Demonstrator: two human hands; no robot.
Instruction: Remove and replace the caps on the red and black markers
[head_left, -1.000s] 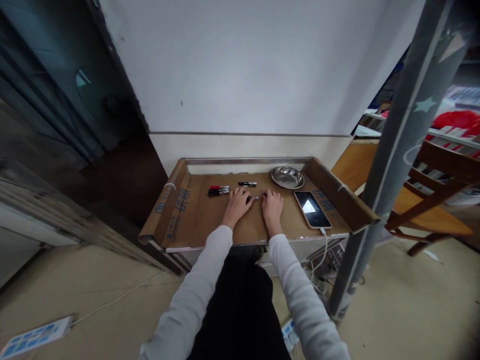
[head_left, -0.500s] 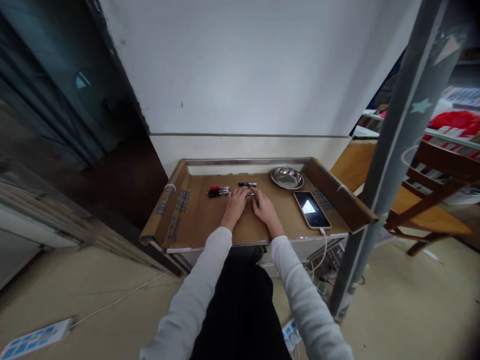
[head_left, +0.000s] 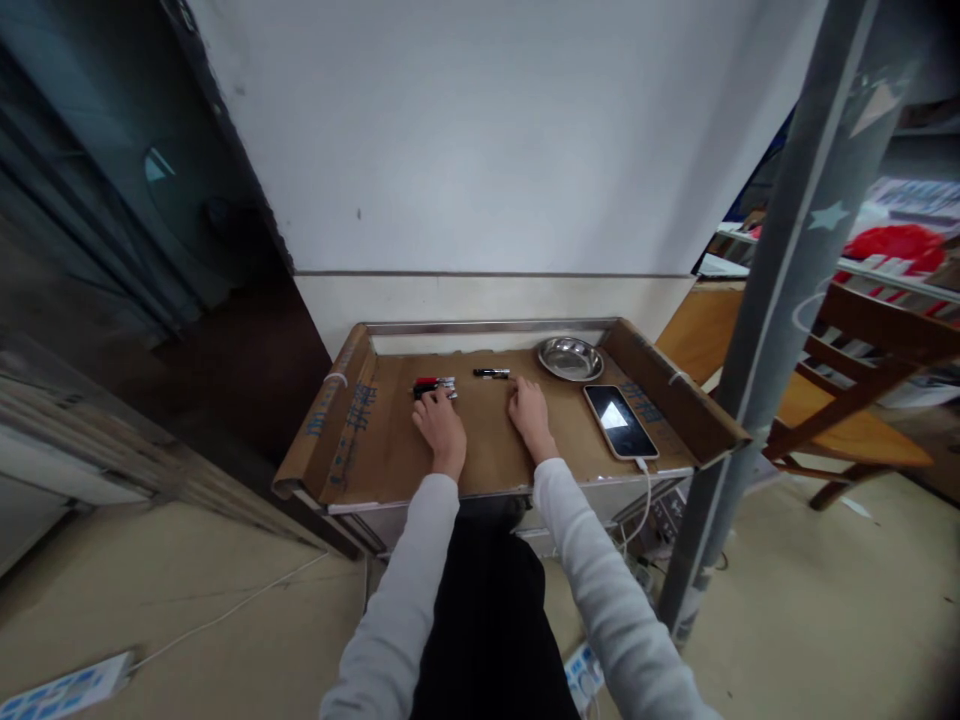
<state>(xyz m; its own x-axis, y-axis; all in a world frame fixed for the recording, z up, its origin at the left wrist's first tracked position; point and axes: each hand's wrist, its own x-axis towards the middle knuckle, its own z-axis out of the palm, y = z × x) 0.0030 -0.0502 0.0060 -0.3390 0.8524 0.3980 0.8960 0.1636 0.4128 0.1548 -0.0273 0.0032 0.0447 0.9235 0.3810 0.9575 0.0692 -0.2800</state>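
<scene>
My left hand [head_left: 441,428] rests on the cardboard at the near side of a small group of pens [head_left: 435,383]. Its fingers are bent and closed on a black pen [head_left: 448,393], partly hidden beneath them. A red pen lies at the far side of this group. Further right, another black pen [head_left: 491,373] lies crosswise on the cardboard. Close to that pen's right end is my right hand [head_left: 531,412], fingers loosely bent, thumb a little apart, with nothing visible in it.
A round metal dish [head_left: 571,358] stands at the back right. In front of it lies a phone [head_left: 621,422] with a white cable. Raised cardboard sides [head_left: 675,392] edge the cardboard-covered table [head_left: 390,465]. A grey post [head_left: 784,250] rises at the right, beside a wooden chair [head_left: 847,420].
My left hand has moved left to the group of pens, away from my right hand. The pen between both hands no longer shows there. My right hand has shifted slightly.
</scene>
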